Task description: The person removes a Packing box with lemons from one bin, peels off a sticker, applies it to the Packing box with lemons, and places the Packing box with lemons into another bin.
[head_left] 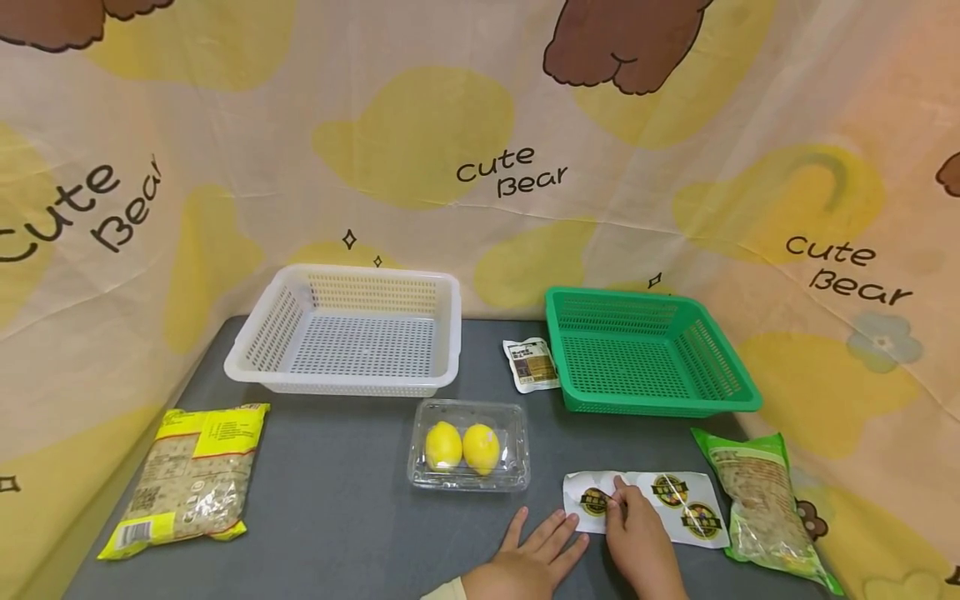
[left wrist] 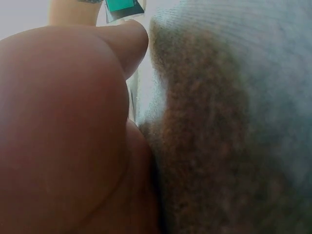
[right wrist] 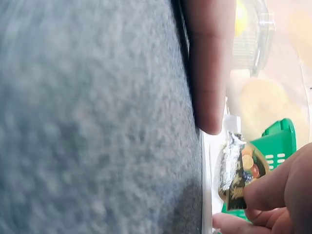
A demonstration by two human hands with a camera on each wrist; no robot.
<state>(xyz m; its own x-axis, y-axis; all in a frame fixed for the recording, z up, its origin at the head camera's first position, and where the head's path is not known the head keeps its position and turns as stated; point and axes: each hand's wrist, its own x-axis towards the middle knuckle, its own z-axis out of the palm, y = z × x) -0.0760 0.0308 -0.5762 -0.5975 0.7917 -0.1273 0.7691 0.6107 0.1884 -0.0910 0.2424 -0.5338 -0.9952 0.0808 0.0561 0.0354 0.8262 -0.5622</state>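
Hung behind and at both sides as a pale, creased cloth. Was printed with yellow patches, brown cartoon bear legs, black "cute Bear" lettering, small outlined stars and, at right, a grey-blue flower. Glowed faintly orange toward the upper right. Dropped to the edges of a grey tabletop, speckled in the right wrist view and darkened by brownish shadow in the left.

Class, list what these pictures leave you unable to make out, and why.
- Head view: part of the sticker sheet, covered by the right hand.
- Head view: small print on the pouch, too small to read.
- Right wrist view: the rest of the clear box, cut off by the top edge.
- Left wrist view: the green thing, cut off likewise.
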